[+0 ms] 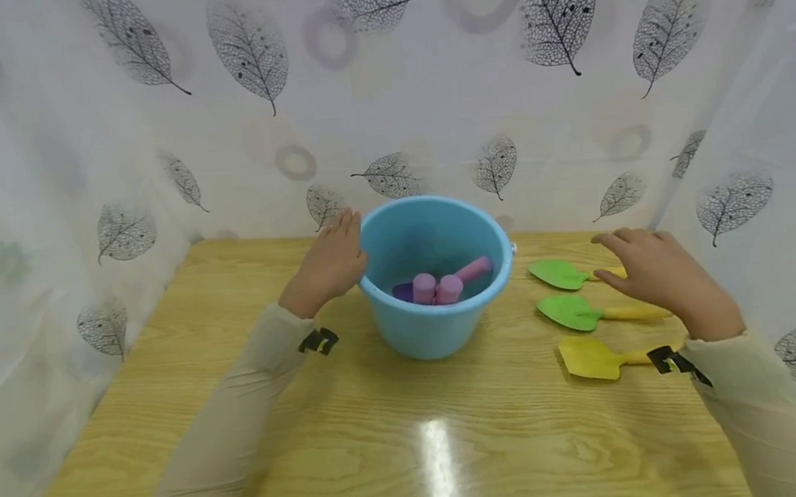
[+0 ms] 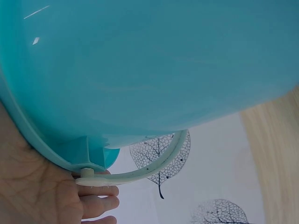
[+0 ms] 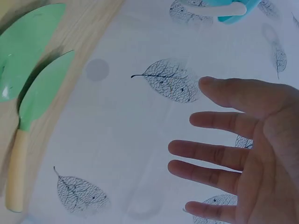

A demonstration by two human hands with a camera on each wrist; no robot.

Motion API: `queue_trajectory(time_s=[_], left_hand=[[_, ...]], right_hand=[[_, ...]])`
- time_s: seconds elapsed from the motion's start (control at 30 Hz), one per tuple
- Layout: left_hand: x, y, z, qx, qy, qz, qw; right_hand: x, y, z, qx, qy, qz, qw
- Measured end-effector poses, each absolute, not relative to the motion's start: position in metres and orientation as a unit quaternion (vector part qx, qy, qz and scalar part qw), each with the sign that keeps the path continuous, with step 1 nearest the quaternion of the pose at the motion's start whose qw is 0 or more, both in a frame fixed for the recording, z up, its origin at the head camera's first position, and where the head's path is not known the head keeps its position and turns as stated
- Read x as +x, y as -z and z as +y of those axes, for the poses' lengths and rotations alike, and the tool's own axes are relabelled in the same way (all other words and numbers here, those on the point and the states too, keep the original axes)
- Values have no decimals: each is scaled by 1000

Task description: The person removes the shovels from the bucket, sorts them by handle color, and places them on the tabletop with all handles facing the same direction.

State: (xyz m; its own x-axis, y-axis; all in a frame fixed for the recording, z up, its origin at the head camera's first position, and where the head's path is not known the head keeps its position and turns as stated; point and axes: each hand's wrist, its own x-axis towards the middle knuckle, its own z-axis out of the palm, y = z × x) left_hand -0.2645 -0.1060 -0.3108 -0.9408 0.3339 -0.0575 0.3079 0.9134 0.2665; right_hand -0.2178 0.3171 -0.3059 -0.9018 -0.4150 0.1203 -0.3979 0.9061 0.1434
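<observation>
The blue bucket [image 1: 420, 341] stands upright just inside the left hand [image 1: 331, 258], whose straight fingers lie along the rim; the palm seems to touch it, though nothing curls round it or round the white bail [image 2: 154, 169]. Pink handles [image 1: 448, 288] lie in the bucket, between the 2 hands.

The right hand [image 1: 663, 276] is wide open, fingers spread, holding nothing. It hovers over the handle ends of 3 tools: a far green trowel [image 1: 558, 274], a nearer green trowel [image 1: 570, 312] and a yellow shovel [image 1: 590, 358], all lying on the bench [image 1: 359, 457] with blades towards the left hand.

The step looks like steadying with the left while the right works at the tools. To do it well, keep the left palm light, since a hard push could slide the bucket. Bring the right hand straight down and pinch 1 handle at mid-length; the tools lie close together, so wide fingers could nudge a neighbour.
</observation>
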Motion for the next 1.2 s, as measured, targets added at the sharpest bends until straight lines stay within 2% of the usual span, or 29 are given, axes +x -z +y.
queue_trajectory(time_s=[0.3,0.53,0.9,1.2], left_hand=[[-266,311,-105,164,-119,978,52],[-266,313,-105,166,-116,978,53],[-265,315,-107,166,-115,979,42],[-264,312,-106,166,-112,979,41]], right_hand=[[-237,280,268,209,51,-970,118],[-250,280,236,210,16,-968,137],[-261,301,202,222,-23,-973,48],[-263,299,194,233,-32,-972,-1]])
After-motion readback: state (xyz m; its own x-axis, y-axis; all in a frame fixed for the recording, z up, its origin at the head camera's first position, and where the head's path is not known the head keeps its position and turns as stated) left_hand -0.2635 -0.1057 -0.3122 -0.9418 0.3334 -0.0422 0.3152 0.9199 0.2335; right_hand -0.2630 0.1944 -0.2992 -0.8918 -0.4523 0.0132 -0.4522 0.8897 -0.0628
